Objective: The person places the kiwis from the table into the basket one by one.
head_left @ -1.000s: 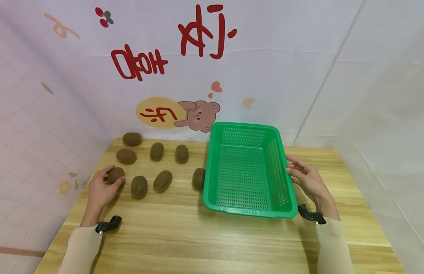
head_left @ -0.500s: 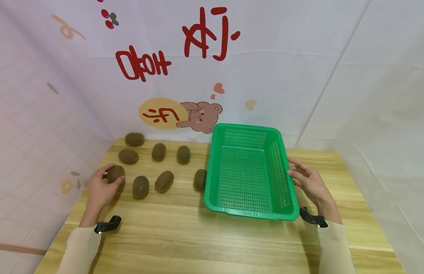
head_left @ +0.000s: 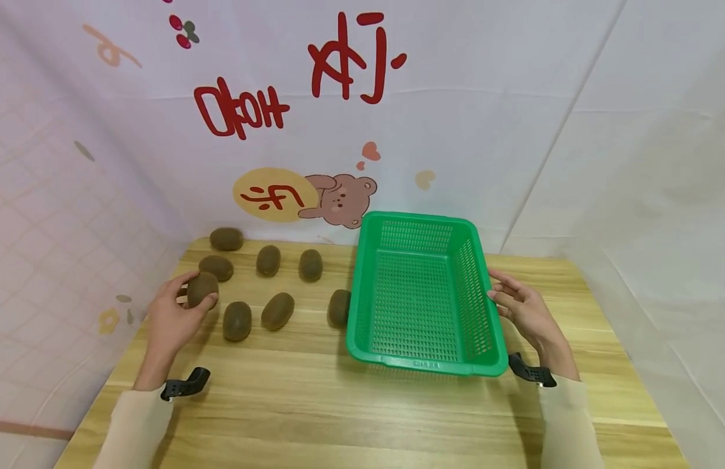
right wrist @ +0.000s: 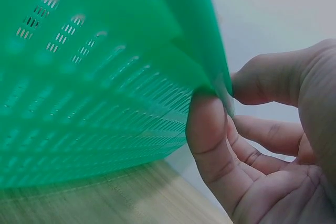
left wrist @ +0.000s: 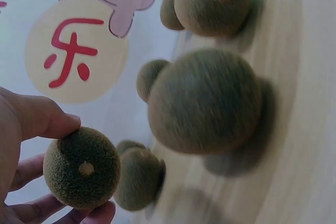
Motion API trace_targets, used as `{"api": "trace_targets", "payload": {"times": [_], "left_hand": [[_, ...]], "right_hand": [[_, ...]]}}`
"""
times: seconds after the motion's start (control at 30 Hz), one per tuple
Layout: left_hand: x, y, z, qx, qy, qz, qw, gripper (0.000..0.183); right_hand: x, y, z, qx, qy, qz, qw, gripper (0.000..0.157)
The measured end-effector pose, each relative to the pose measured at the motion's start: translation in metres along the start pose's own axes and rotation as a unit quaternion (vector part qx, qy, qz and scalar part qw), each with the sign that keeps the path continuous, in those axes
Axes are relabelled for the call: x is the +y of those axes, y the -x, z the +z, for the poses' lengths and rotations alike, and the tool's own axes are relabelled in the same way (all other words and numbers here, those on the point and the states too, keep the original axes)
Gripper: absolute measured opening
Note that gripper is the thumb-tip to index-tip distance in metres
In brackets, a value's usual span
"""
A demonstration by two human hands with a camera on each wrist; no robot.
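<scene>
Only from left wrist — pale spot (left wrist: pixel 86 168) on kiwi (left wrist: pixel 72 177) in hand (head_left: pixel 172 318).

My left forearm (head_left: pixel 136 423), sleeved, runs up from the lower left of the head view, leaning inward. My left hand (head_left: pixel 171 318) sits left of frame, gripping; left wrist view puts the thumb (left wrist: pixel 44 119) uppermost, fingers (left wrist: pixel 39 207) curled below. My right forearm (head_left: pixel 567 423), also sleeved, rises from lower right, leaning inward. My right hand (head_left: pixel 531 316), right of frame: bent, pinching.
</scene>
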State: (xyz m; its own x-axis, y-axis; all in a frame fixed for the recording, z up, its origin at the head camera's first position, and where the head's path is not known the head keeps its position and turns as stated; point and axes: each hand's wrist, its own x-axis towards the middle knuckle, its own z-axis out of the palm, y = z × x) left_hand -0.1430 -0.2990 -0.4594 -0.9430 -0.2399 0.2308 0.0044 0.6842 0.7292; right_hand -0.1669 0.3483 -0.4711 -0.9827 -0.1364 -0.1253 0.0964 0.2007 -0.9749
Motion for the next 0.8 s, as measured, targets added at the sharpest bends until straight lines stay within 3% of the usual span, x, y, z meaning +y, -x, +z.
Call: {"api": "trace_targets", "payload": {"times": [0.8], "left_hand": [[0.054,-0.002,0.045,0.003,0.047,0.078,0.9958,0.053]], "right_hand": [[-0.002,0.002,0.0,0.007,0.033,0.005,0.999,0.067]]}}
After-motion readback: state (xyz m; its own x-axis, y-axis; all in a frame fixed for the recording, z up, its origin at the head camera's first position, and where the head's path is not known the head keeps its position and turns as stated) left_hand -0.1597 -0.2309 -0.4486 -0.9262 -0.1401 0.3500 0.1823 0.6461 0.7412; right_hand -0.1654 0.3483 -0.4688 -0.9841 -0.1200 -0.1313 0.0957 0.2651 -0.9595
